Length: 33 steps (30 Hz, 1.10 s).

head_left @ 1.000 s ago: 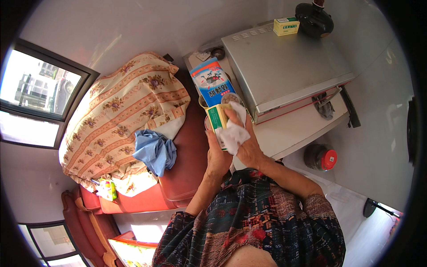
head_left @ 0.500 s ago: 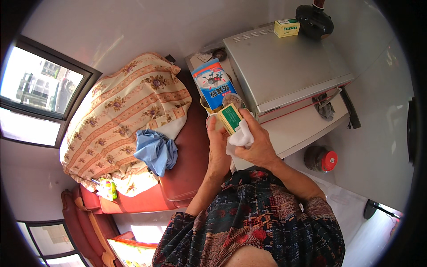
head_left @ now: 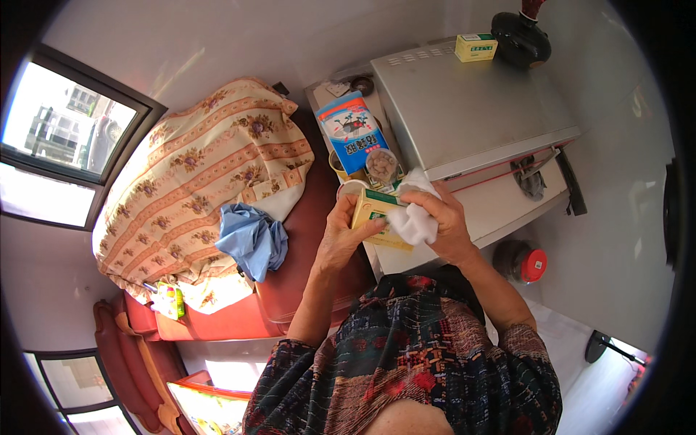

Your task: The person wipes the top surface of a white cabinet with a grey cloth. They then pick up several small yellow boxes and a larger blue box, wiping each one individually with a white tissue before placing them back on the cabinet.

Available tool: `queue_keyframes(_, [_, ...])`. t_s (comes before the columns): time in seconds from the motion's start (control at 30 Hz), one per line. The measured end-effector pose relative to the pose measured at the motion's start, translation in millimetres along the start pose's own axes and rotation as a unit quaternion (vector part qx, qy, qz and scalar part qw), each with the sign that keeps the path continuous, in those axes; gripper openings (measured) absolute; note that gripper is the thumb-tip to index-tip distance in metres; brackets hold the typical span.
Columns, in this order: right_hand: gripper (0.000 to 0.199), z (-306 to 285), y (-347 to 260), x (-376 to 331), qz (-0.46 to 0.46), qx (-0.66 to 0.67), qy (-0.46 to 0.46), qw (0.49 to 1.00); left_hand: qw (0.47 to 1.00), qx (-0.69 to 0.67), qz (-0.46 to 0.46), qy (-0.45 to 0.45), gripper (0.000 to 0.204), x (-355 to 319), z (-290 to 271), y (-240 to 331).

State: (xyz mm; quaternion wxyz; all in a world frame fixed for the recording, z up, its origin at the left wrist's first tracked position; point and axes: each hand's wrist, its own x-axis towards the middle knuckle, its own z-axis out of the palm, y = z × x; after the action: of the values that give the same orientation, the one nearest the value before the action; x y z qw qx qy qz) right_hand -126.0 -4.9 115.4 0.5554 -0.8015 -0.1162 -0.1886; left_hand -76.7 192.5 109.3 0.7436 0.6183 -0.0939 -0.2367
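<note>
A yellow and green cardboard box (head_left: 367, 212) is gripped at its left end by my left hand (head_left: 339, 235), thumb along its face. My right hand (head_left: 448, 223) is closed on a crumpled white cloth (head_left: 415, 221), which lies against the right part of the box and covers some of it. Just beyond my hands stand a blue and white packet (head_left: 354, 134) and a round, clear-lidded tub (head_left: 382, 165) with brownish pieces inside. Part of a pale round rim (head_left: 353, 188) shows behind my left fingers.
A silver metal cabinet (head_left: 471, 109) stands on the white table (head_left: 478, 206), with another yellow box (head_left: 475, 48) and a dark vase (head_left: 520, 42) on top. Left is a red sofa (head_left: 301, 279) under a floral cover (head_left: 210, 167), bearing a blue cloth (head_left: 252, 239). A red-lidded jar (head_left: 520, 262) sits right.
The box has turned so a broad yellow side shows, and it has come slightly nearer to me. My right hand and the white cloth have shifted right and now lie across the box's right end.
</note>
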Motion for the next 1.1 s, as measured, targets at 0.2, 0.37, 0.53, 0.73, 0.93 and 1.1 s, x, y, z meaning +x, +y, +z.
queue_keyframes(0.2, [0.046, 26, -21, 24, -0.198, -0.237, -0.036, 0.95, 0.997, -0.017, 0.048, 0.056, 0.049, 1, 25, -1])
queue_keyframes(0.37, [0.047, 25, -28, 22, -0.184, -0.214, -0.048, 0.958, 0.995, -0.074, 0.046, 0.044, 0.051, 1, 13, -13])
queue_keyframes(0.53, [0.056, 19, -4, 14, -0.154, -0.244, 0.035, 0.957, 0.97, -0.224, 0.029, 0.09, 0.041, -1, 26, -22])
queue_keyframes(0.73, [0.06, 42, -16, 6, -0.143, -0.275, 0.068, 0.948, 0.921, -0.37, 0.021, 0.118, 0.025, 6, 37, -20])
queue_keyframes(0.93, [0.061, 55, -13, -25, -0.159, -0.167, -0.046, 0.972, 0.865, -0.497, -0.051, 0.049, 0.048, 1, 36, -15])
queue_keyframes(1.1, [0.055, 36, -7, -13, -0.158, -0.306, -0.011, 0.939, 0.88, -0.469, -0.031, 0.066, 0.048, 0, 29, -25])
